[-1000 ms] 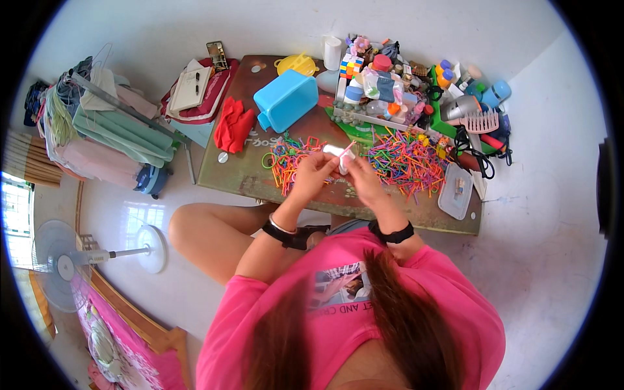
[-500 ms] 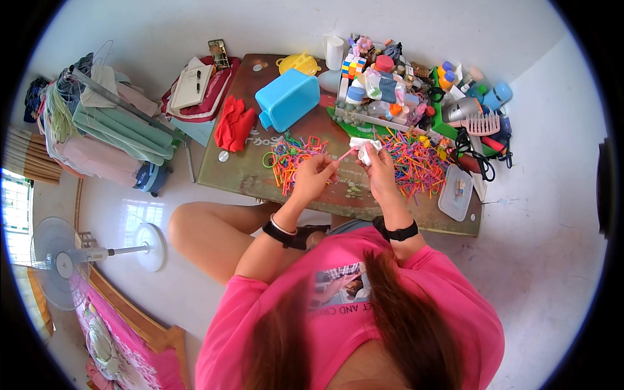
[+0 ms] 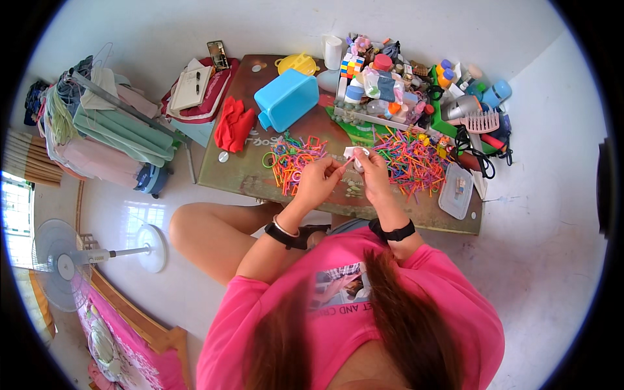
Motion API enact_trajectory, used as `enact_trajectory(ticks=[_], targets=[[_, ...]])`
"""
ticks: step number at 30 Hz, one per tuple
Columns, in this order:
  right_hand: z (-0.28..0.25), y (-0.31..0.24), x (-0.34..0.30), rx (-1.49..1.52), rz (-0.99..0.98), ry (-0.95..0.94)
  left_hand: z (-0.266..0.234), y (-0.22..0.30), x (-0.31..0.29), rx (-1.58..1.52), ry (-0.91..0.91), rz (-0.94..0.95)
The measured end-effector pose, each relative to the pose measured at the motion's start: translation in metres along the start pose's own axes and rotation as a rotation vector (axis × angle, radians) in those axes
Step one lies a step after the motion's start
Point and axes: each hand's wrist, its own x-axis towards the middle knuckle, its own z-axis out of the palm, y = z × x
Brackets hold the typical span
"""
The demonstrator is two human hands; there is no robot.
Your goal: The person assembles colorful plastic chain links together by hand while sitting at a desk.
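My left hand (image 3: 318,181) is closed, pinching the end of a thin pink stick (image 3: 349,162) between thumb and fingertips. Close beside it, my right hand (image 3: 374,175) grips a crumpled white cloth or tissue (image 3: 351,153); which of the two I cannot tell. The stick's far end meets the white piece at my right fingertips. Both hands are above the front part of the brown table (image 3: 247,175). Small colourful plastic sticks lie in two heaps: a smaller heap (image 3: 286,159) left of my hands and a larger heap (image 3: 416,166) to the right.
Behind my hands lies a blue plastic box (image 3: 286,101), with a red cloth (image 3: 234,125) to its left. A yellow strainer-like bowl (image 3: 298,64) is at the back. Crowded bottles and toys fill a tray (image 3: 370,119). A clear lid (image 3: 457,192) rests at the right edge.
My hands have come closer together, and the pink stick now reaches the white piece. The white piece has dropped slightly and shifted left, and less of it shows.
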Motion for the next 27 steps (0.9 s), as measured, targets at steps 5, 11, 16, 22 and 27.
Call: enact_trajectory(ticks=[5, 11, 16, 22, 27], targets=[[-0.007, -0.017, 0.0, -0.243, -0.133, -0.091, -0.005, -0.009, 0.006, -0.109, 0.026, -0.027], [-0.009, -0.009, -0.004, -0.571, -0.129, -0.299, -0.015, -0.018, 0.013, -0.259, 0.203, -0.01], [0.014, -0.009, -0.021, -0.425, 0.016, -0.436, -0.016, -0.024, 0.015, -0.328, 0.199, -0.008], [0.018, -0.019, -0.026, -0.19, 0.248, -0.491, -0.017, -0.02, 0.015, -0.314, 0.24, 0.021], [0.009, -0.003, -0.017, -0.324, 0.069, -0.435, -0.006, -0.021, 0.012, -0.475, 0.128, -0.024]])
